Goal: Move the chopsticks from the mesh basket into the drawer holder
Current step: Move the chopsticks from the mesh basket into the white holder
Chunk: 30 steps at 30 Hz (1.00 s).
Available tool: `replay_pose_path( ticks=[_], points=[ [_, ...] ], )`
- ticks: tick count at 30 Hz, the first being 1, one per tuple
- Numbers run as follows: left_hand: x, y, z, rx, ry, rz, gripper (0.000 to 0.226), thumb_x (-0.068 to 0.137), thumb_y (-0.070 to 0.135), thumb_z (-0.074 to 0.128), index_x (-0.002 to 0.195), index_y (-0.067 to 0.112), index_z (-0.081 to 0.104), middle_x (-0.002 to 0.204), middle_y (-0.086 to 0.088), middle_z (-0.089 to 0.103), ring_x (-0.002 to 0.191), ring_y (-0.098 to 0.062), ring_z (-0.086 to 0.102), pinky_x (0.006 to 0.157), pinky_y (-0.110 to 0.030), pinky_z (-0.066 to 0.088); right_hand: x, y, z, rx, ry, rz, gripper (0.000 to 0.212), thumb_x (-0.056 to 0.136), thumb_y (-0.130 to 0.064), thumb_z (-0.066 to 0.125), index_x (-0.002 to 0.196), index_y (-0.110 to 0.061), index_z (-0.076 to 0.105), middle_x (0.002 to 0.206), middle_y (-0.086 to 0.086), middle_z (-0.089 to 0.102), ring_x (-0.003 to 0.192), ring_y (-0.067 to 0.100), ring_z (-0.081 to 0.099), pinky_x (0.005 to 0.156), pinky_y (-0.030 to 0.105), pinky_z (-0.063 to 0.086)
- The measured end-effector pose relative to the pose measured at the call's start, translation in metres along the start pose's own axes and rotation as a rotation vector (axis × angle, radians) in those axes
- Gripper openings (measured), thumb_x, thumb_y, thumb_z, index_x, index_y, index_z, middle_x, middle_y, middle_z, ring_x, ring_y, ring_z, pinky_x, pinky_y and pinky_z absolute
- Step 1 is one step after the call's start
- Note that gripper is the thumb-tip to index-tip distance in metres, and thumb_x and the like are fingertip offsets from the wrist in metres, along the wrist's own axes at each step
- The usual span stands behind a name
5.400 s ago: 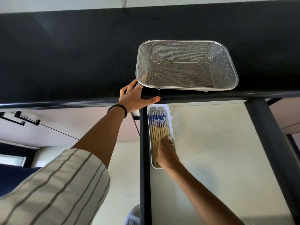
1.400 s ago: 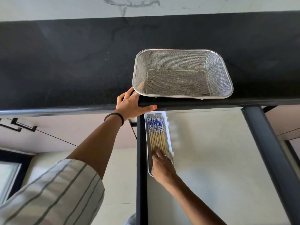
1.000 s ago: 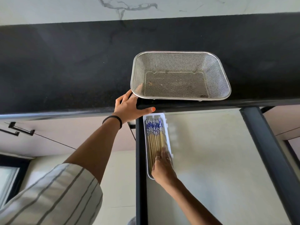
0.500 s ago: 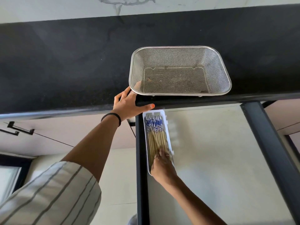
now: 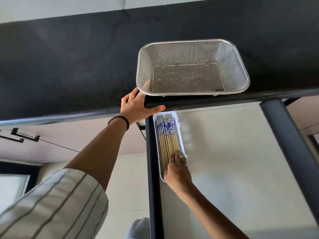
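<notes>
The steel mesh basket stands on the black counter with no chopsticks in it, only a few crumbs. Several bamboo chopsticks with blue-and-white ends lie side by side in the narrow white holder at the left edge of the open drawer. My right hand lies flat on the near ends of the chopsticks, fingers straight, covering the holder's near end. My left hand rests spread on the counter's front edge, fingertips against the basket's left corner.
The black counter runs across the view with a pale wall behind. The drawer's pale floor is bounded by dark side rails. Black cabinet handles sit lower left. My striped sleeve fills the bottom left.
The chopsticks now lie straighter and more level in the holder. My right hand has stayed on their near ends, shifting only slightly. My left hand has kept its place on the counter edge.
</notes>
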<state>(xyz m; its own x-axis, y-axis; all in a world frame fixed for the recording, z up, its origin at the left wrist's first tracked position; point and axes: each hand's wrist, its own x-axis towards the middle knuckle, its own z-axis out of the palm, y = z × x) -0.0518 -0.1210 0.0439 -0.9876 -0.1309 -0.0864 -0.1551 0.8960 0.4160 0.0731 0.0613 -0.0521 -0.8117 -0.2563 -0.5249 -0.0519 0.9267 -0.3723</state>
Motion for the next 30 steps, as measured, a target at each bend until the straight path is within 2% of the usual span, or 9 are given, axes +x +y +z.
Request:
replay_pose_path(
  ticks=[2,5,8,12,18,22,27,30],
  points=[
    [0.0,0.0,0.0,-0.005,-0.006,-0.006,0.096,0.065,0.079,0.05,0.142,0.047,0.004,0.153,0.005,0.015,0.138,-0.007,0.006,0.099,-0.02,-0.006,-0.001,0.0,-0.001,0.0,0.023,-0.014,0.066,0.091,-0.018,0.038,0.15,-0.002,0.013,0.159,0.02,0.005,0.145,0.035,0.017,0.117,0.037,0.024],
    [0.0,0.0,-0.001,0.008,-0.008,0.0,0.096,0.065,0.081,0.048,0.143,0.044,0.006,0.153,0.004,0.015,0.138,-0.008,0.005,0.099,-0.02,-0.005,-0.002,0.0,-0.001,-0.016,-0.011,-0.031,0.066,0.092,-0.019,0.037,0.15,-0.001,0.01,0.159,0.02,0.01,0.146,0.034,0.016,0.118,0.037,0.02],
    [0.0,-0.001,-0.001,0.004,-0.014,0.005,0.096,0.064,0.082,0.046,0.143,0.044,0.008,0.153,0.004,0.016,0.138,-0.007,0.005,0.099,-0.022,-0.005,-0.004,0.0,0.0,-0.022,-0.023,-0.051,0.063,0.095,-0.022,0.034,0.15,0.001,0.01,0.159,0.02,0.012,0.147,0.032,0.017,0.12,0.038,0.019],
    [0.0,-0.001,-0.001,-0.001,-0.014,0.02,0.096,0.063,0.083,0.045,0.143,0.044,0.006,0.153,0.006,0.014,0.138,-0.006,0.004,0.099,-0.021,-0.006,-0.009,0.002,0.005,-0.024,-0.032,-0.095,0.058,0.098,-0.019,0.032,0.15,-0.003,0.014,0.159,0.012,0.02,0.147,0.023,0.02,0.121,0.034,0.019],
    [-0.001,-0.002,-0.003,0.0,-0.023,0.053,0.095,0.063,0.083,0.043,0.143,0.041,0.015,0.152,0.013,0.015,0.136,-0.002,0.003,0.099,-0.021,-0.006,-0.007,-0.006,0.01,0.003,-0.011,-0.099,0.062,0.094,-0.011,0.035,0.151,-0.004,0.01,0.16,0.01,0.014,0.148,0.022,0.016,0.121,0.032,0.016],
    [0.0,-0.001,-0.003,0.005,-0.029,0.081,0.094,0.063,0.083,0.041,0.142,0.04,0.017,0.152,0.015,0.015,0.136,-0.001,0.001,0.101,-0.023,-0.005,-0.004,-0.008,0.011,0.043,0.029,-0.069,0.062,0.094,-0.011,0.035,0.151,-0.006,0.011,0.161,0.012,0.011,0.146,0.026,0.023,0.12,0.035,0.022],
    [0.0,-0.002,-0.002,0.005,-0.046,0.08,0.094,0.062,0.083,0.042,0.142,0.04,0.019,0.152,0.016,0.013,0.137,-0.001,-0.001,0.101,-0.024,-0.006,-0.004,-0.006,0.015,0.076,0.018,-0.059,0.062,0.095,-0.009,0.033,0.151,-0.005,0.009,0.161,0.009,0.012,0.148,0.02,0.015,0.121,0.029,0.013],
    [0.001,-0.003,-0.002,0.009,-0.057,0.08,0.098,0.059,0.086,0.039,0.142,0.039,0.017,0.153,0.014,0.013,0.137,-0.002,-0.002,0.102,-0.025,-0.006,-0.003,-0.008,0.016,0.107,0.018,-0.055,0.066,0.093,-0.006,0.035,0.151,-0.005,0.005,0.161,0.01,0.007,0.148,0.022,0.015,0.12,0.03,0.013]
  ],
)
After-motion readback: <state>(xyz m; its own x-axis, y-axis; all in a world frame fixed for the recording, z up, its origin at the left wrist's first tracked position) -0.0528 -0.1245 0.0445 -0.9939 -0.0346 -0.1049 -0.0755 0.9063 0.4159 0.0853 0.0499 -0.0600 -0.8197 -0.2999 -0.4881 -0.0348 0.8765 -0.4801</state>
